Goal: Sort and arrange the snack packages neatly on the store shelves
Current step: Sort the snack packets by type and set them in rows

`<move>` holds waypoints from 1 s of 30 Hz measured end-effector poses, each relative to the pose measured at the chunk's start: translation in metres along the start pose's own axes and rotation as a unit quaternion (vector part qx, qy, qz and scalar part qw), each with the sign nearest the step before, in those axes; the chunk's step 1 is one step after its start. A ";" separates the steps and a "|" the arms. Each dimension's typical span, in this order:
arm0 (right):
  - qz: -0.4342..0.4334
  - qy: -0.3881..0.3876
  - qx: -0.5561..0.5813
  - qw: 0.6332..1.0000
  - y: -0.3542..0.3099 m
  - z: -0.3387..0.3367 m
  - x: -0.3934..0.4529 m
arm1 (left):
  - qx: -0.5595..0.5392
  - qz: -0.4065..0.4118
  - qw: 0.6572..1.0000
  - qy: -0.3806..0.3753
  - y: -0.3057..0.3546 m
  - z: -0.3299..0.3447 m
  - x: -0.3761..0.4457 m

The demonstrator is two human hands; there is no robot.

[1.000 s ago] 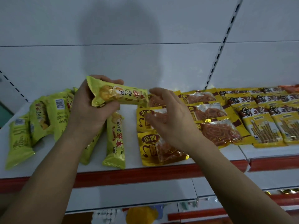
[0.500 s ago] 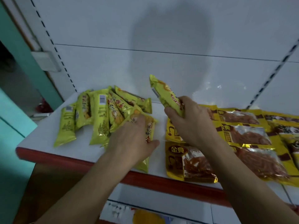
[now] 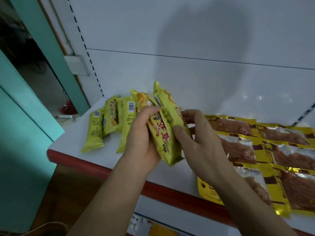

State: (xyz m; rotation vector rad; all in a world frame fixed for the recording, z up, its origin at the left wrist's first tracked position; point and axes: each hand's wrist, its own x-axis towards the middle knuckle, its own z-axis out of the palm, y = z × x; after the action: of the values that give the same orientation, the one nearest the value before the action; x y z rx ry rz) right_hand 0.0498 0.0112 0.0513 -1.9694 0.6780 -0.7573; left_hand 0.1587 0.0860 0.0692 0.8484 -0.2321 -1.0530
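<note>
Two long yellow-green snack packs are held together above the white shelf (image 3: 105, 157). My left hand (image 3: 141, 138) grips the nearer pack (image 3: 162, 138), the one with red characters, thumb across its front. My right hand (image 3: 196, 135) grips the farther pack (image 3: 167, 108) with thumb and fingers round its lower part. Both packs point up and away from me. Several more yellow-green packs (image 3: 109, 123) lie fanned on the shelf to the left of my hands, partly hidden by my left hand.
Yellow foil packs of reddish-brown strips (image 3: 255, 150) lie in rows on the right of the shelf, some overhanging the red front edge (image 3: 170, 189). A white back panel (image 3: 187, 74) rises behind. A teal door frame (image 3: 42, 48) stands at the left end.
My left hand has lifted a pack from the shelf pile and brought it up beside the pack in my right hand. The view has shifted a little left.
</note>
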 end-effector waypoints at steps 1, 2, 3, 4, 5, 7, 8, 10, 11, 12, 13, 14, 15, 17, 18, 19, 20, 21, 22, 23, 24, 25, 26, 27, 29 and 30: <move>-0.012 0.004 -0.023 1.000 -0.004 0.005 0.003 | -0.008 0.006 1.000 -0.009 0.006 -0.003 0.000; -0.024 0.008 -0.047 0.999 -0.011 0.008 0.006 | -0.003 0.010 1.000 -0.011 0.013 -0.006 0.000; -0.037 0.008 -0.068 0.997 -0.018 0.010 0.011 | 0.008 0.012 1.000 -0.008 0.021 -0.010 0.001; -0.047 0.000 -0.080 0.996 -0.024 0.013 0.016 | 0.019 0.017 1.000 -0.002 0.031 -0.015 0.002; -0.051 -0.007 -0.078 0.996 -0.031 0.016 0.023 | 0.028 0.022 0.999 -0.001 0.042 -0.021 0.003; -0.036 -0.007 -0.047 0.998 -0.041 0.027 0.037 | 0.050 0.037 0.998 0.003 0.069 -0.038 0.005; -0.027 0.001 -0.041 0.999 -0.043 0.034 0.044 | 0.066 0.046 0.997 0.007 0.086 -0.049 0.006; -0.014 0.008 -0.072 0.997 -0.042 0.050 0.053 | 0.118 0.049 0.992 0.024 0.124 -0.077 0.006; -0.005 0.000 -0.101 0.995 -0.041 0.061 0.056 | 0.150 0.046 0.987 0.033 0.144 -0.093 0.006; 0.011 -0.016 -0.139 0.990 -0.040 0.072 0.058 | 0.183 0.043 0.981 0.048 0.163 -0.111 0.007; 0.033 -0.035 -0.189 0.981 -0.039 0.083 0.059 | 0.215 0.040 0.973 0.068 0.178 -0.130 0.009; 0.059 -0.052 -0.245 0.966 -0.036 0.091 0.060 | 0.247 0.036 0.964 0.092 0.190 -0.148 0.013; 0.082 -0.064 -0.295 0.950 -0.034 0.098 0.061 | 0.278 0.028 0.954 0.112 0.197 -0.164 0.017; 0.105 -0.081 -0.345 0.929 -0.031 0.110 0.064 | 0.341 0.011 0.930 0.138 0.196 -0.189 0.025; 0.112 -0.090 -0.349 0.926 -0.030 0.116 0.065 | 0.362 0.005 0.921 0.142 0.191 -0.198 0.030; 0.117 -0.093 -0.358 0.922 -0.028 0.123 0.067 | 0.379 0.001 0.915 0.141 0.185 -0.203 0.034; 0.123 -0.087 -0.373 0.916 -0.028 0.132 0.068 | 0.391 -0.001 0.910 0.139 0.179 -0.207 0.038; 0.130 -0.073 -0.386 0.910 -0.028 0.141 0.070 | 0.399 0.000 0.907 0.135 0.174 -0.210 0.043; 0.136 -0.056 -0.396 0.906 -0.029 0.150 0.071 | 0.407 0.003 0.905 0.126 0.169 -0.213 0.046; 0.136 -0.037 -0.404 0.904 -0.030 0.160 0.072 | 0.418 0.010 0.902 0.110 0.165 -0.213 0.049; 0.133 -0.022 -0.412 0.901 -0.032 0.167 0.071 | 0.430 0.018 0.898 0.094 0.163 -0.213 0.050; 0.129 -0.009 -0.418 0.899 -0.033 0.173 0.070 | 0.444 0.027 0.892 0.081 0.161 -0.213 0.053; 0.128 0.001 -0.419 0.899 -0.033 0.176 0.069 | 0.456 0.035 0.886 0.073 0.160 -0.213 0.056; 0.128 0.007 -0.417 0.900 -0.034 0.179 0.067 | 0.468 0.039 0.880 0.065 0.159 -0.213 0.060; 0.122 0.013 -0.412 0.903 -0.036 0.182 0.065 | 0.483 0.039 0.873 0.053 0.162 -0.210 0.070; 0.119 0.013 -0.412 0.903 -0.037 0.183 0.064 | 0.488 0.039 0.871 0.046 0.164 -0.207 0.075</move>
State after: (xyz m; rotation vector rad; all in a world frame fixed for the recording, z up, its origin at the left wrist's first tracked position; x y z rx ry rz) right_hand 0.2314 0.0817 0.0232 -2.5458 1.3942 -0.3560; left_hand 0.4192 0.1635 0.0303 1.7770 -0.7471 -0.7793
